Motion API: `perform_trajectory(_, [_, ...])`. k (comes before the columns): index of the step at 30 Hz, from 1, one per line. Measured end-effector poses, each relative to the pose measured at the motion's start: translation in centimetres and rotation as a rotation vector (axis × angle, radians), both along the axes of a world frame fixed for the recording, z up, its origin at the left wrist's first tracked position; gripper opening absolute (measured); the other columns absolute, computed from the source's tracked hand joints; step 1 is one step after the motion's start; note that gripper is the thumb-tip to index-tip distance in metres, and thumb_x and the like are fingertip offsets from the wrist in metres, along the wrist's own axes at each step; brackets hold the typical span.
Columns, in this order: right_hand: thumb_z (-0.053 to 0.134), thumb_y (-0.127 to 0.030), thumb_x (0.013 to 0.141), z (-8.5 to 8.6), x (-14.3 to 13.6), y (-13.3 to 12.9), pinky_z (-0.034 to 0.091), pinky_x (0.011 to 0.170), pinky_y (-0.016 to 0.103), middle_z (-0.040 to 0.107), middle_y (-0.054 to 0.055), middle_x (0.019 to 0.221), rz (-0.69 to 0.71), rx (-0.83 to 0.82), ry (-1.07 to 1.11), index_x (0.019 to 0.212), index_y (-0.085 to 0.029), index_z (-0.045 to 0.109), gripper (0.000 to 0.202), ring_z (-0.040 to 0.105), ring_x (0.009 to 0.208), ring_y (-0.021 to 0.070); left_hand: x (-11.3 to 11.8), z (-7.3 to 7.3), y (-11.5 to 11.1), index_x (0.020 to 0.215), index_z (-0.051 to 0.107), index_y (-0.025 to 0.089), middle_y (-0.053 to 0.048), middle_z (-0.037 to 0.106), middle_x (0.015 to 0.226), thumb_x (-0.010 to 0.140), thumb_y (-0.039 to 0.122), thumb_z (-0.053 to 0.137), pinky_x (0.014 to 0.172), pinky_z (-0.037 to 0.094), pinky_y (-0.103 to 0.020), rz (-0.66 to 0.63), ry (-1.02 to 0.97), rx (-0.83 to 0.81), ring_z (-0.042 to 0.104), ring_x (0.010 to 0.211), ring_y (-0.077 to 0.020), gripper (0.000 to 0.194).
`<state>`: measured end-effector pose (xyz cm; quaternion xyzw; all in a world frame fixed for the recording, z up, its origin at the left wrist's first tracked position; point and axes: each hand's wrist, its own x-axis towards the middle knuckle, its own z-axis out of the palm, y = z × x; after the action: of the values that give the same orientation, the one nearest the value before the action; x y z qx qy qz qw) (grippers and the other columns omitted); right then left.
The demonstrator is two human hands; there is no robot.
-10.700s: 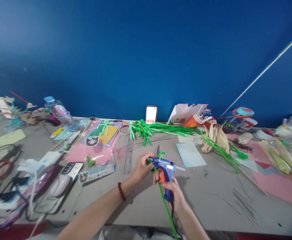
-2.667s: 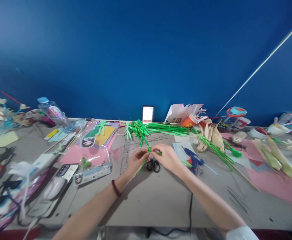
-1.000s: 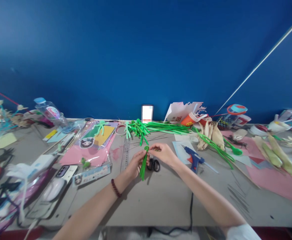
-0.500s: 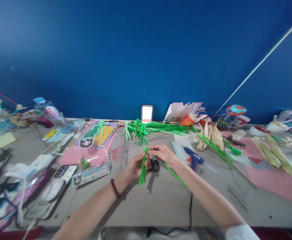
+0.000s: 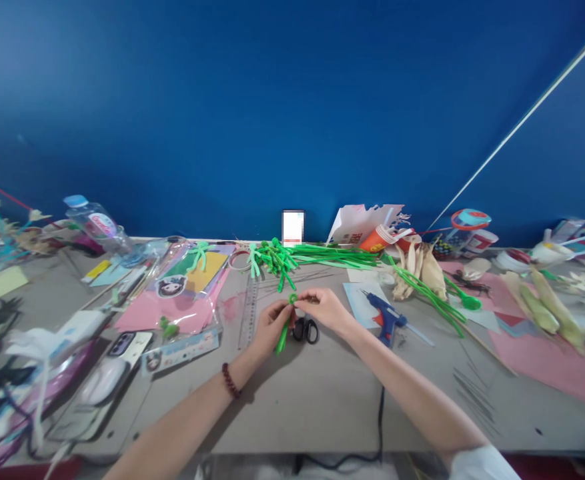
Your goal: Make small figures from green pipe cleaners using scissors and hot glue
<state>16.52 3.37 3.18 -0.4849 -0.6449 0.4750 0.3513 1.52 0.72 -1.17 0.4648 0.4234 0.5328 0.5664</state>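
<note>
pipe cleaner: fuzzy green | glue gun: glossy blue plastic | table: matt grey, scratched | sheets: matt pink paper | bottle: clear plastic | husks: dry, papery

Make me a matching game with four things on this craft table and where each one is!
Things:
1. blue hot glue gun
2. green fuzzy pipe cleaner bundle
3. black-handled scissors
4. clear plastic water bottle

Places:
A. held between both hands
B. far left, by the blue wall
C. on the table, right of the hands
D. on the table, just under the hands

Pairs: 1-C, 2-A, 3-D, 4-B
</note>
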Motion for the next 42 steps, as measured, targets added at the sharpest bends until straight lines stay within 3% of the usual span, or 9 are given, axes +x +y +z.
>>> perform_trajectory(9, [0.058, -0.027, 0.073, 0.4, 0.4, 0.1, 0.041, 0.063, 0.024, 0.068, 0.002, 0.073, 0.040, 0.096, -0.109, 0.076, -0.015, 0.069, 0.017, 0.056, 0.066, 0.0139, -0.1, 0.4, -0.1, 0.064, 0.057, 0.015, 0.001, 0.052, 0.052, 0.080, 0.051, 0.054, 0.048, 0.034, -0.023, -0.012, 0.163, 0.088, 0.046, 0.048, -0.0103, 0.039])
perform_trajectory(14, [0.060, -0.030, 0.072, 0.4, 0.5, 0.2, 0.041, 0.061, 0.024, 0.066, 0.002, 0.069, 0.002, 0.105, -0.095, 0.071, -0.016, 0.066, 0.015, 0.056, 0.065, 0.0141, 0.1, 0.5, -0.1, 0.072, 0.061, 0.014, 0.002, 0.052, 0.052, 0.076, 0.049, 0.060, 0.046, 0.036, -0.022, -0.074, -0.043, -0.062, 0.046, 0.045, -0.0098, 0.035])
perform_trajectory(19, [0.062, -0.034, 0.072, 0.5, 0.5, 0.2, 0.041, 0.059, 0.024, 0.066, 0.003, 0.069, 0.016, -0.028, 0.010, 0.069, -0.015, 0.064, 0.019, 0.054, 0.061, 0.0126, 0.0, 0.4, 0.0, 0.073, 0.062, 0.013, 0.000, 0.053, 0.051, 0.078, 0.040, 0.060, 0.048, 0.038, -0.022, -0.169, -0.245, -0.197, 0.048, 0.045, -0.0101, 0.027])
perform_trajectory(23, [0.066, -0.041, 0.068, 0.2, 0.4, 0.3, 0.029, 0.041, 0.019, 0.060, 0.000, 0.063, -0.003, -0.195, 0.084, 0.075, -0.014, 0.064, 0.027, 0.041, 0.049, 0.0076, 0.0, 0.1, 0.1, 0.068, 0.060, 0.014, 0.000, 0.052, 0.052, 0.081, 0.036, 0.056, 0.051, 0.040, -0.024, -0.297, -0.391, -0.271, 0.048, 0.047, -0.0105, 0.026])
perform_trajectory(28, [0.067, -0.041, 0.068, -0.3, 0.4, 0.5, 0.019, 0.038, 0.018, 0.051, -0.003, 0.056, 0.034, -0.281, 0.150, 0.072, -0.014, 0.065, 0.027, 0.029, 0.045, 0.0048, 0.0, -0.2, 0.3, 0.069, 0.061, 0.013, 0.000, 0.053, 0.053, 0.078, 0.035, 0.059, 0.052, 0.040, -0.023, -0.353, -0.498, -0.341, 0.050, 0.049, -0.0108, 0.023])
perform_trajectory(31, [0.067, -0.041, 0.068, -0.1, 0.4, 0.4, 0.021, 0.040, 0.019, 0.056, -0.001, 0.059, 0.030, -0.231, 0.134, 0.069, -0.013, 0.065, 0.028, 0.033, 0.045, 0.0049, -0.2, 0.0, 0.2, 0.073, 0.063, 0.012, -0.002, 0.057, 0.055, 0.075, 0.037, 0.063, 0.054, 0.042, -0.024, -0.319, -0.447, -0.361, 0.053, 0.050, -0.0121, 0.025])
perform_trajectory(37, [0.065, -0.035, 0.067, 0.4, 0.2, 0.2, 0.036, 0.055, 0.023, 0.060, 0.000, 0.062, -0.040, -0.116, 0.066, 0.067, -0.013, 0.065, 0.021, 0.050, 0.056, 0.0103, -0.1, 1.0, -0.2, 0.075, 0.065, 0.013, -0.001, 0.062, 0.060, 0.066, 0.034, 0.075, 0.046, 0.040, -0.021, -0.075, -0.232, -0.259, 0.054, 0.049, -0.0105, 0.025])
perform_trajectory(42, [0.060, -0.031, 0.071, 0.3, 0.1, 0.2, 0.042, 0.069, 0.026, 0.066, 0.003, 0.074, -0.002, -0.062, 0.064, 0.074, -0.014, 0.068, 0.019, 0.057, 0.069, 0.0145, -0.2, 0.8, 0.1, 0.077, 0.066, 0.012, -0.001, 0.062, 0.057, 0.066, 0.033, 0.076, 0.044, 0.039, -0.019, -0.048, -0.247, -0.261, 0.053, 0.045, -0.0090, 0.026])
